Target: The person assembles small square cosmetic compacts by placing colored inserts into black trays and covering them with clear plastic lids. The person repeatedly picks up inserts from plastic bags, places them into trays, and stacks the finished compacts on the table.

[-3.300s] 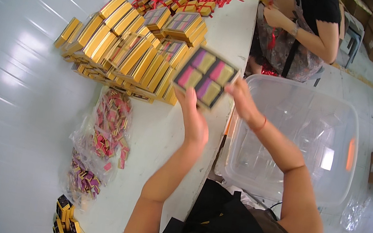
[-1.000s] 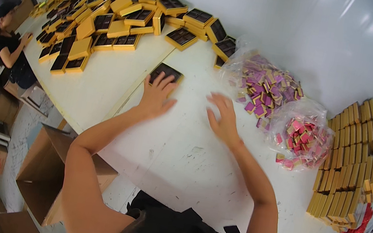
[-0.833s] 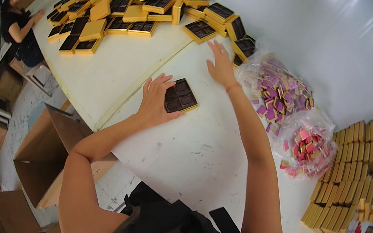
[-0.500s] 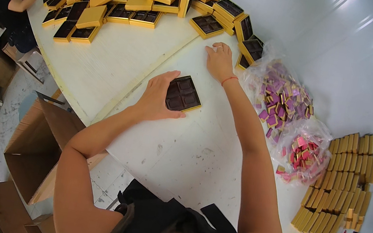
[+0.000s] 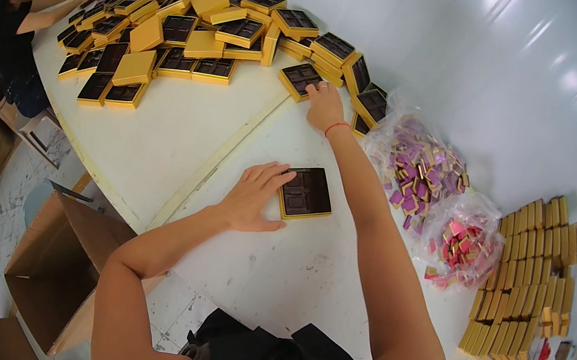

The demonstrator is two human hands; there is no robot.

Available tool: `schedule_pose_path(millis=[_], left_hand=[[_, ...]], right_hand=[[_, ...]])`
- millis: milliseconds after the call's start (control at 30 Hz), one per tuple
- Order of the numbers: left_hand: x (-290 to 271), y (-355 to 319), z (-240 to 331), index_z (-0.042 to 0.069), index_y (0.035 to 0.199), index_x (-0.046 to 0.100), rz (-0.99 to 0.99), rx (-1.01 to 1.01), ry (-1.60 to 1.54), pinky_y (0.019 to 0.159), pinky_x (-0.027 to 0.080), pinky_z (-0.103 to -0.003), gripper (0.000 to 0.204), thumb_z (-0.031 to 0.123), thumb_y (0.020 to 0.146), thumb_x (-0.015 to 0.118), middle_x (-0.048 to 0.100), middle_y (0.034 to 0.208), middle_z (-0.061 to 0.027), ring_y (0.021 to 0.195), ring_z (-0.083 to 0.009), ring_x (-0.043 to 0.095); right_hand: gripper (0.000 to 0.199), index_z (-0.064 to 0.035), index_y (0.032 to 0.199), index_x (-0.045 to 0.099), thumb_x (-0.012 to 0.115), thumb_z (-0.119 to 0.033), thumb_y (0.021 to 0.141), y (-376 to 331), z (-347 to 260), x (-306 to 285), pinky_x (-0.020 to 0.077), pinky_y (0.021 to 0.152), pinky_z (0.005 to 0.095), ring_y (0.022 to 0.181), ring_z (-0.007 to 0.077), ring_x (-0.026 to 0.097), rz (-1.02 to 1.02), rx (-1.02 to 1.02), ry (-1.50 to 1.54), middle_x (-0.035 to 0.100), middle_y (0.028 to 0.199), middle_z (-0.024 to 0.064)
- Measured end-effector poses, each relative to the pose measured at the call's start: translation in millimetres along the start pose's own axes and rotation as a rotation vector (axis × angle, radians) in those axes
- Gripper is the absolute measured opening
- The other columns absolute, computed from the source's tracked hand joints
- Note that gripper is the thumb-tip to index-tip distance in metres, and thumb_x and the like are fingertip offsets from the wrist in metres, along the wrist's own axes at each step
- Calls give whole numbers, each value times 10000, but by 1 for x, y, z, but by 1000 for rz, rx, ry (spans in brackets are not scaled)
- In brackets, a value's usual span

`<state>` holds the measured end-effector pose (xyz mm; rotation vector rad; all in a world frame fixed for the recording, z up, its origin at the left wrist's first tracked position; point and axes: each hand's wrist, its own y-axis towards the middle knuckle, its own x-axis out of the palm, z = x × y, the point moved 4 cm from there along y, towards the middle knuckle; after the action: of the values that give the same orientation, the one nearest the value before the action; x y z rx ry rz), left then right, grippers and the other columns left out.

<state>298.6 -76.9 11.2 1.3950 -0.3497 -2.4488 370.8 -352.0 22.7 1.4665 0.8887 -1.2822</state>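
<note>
My left hand (image 5: 258,195) lies flat on the white table (image 5: 182,132) with its fingertips against a gold box tray with a dark brown insert (image 5: 306,193). My right hand (image 5: 325,104) reaches far forward and touches another gold tray with a brown insert (image 5: 300,79) at the edge of a big heap of such trays (image 5: 176,31). A red band is on my right wrist.
Two clear bags of wrapped sweets, purple (image 5: 420,168) and pink (image 5: 464,247), lie right of my arm. Rows of gold boxes (image 5: 528,277) stand at the right. Another person (image 5: 19,32) works at the far left. Open cardboard boxes (image 5: 52,270) sit on the floor.
My view swung from the gold box rows to the tray heap. My left hand pulled one tray toward me and rests on it; my right hand stretched forward to a tray in the heap.
</note>
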Motion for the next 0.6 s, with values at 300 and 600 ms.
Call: schedule_pose_path(millis=[300, 600], left_hand=[[-8, -3, -4, 50, 930, 503, 52, -83, -48, 961, 445, -408, 538, 290, 613, 865, 470, 1405, -144, 1238, -336, 474], [60, -9, 72, 52, 1072, 435, -221, 307, -504, 1098, 350, -465, 576, 233, 703, 839, 358, 1476, -221, 1372, -422, 342]], right_hand=[[282, -89, 804, 551, 761, -276, 782, -179, -10, -46, 482, 669, 427, 808, 308, 608, 145, -66, 315, 587, 835, 84], [434, -37, 1293, 577, 657, -31, 866, -428, -43, -97, 520, 647, 281, 677, 179, 621, 166, 562, 873, 625, 799, 84]])
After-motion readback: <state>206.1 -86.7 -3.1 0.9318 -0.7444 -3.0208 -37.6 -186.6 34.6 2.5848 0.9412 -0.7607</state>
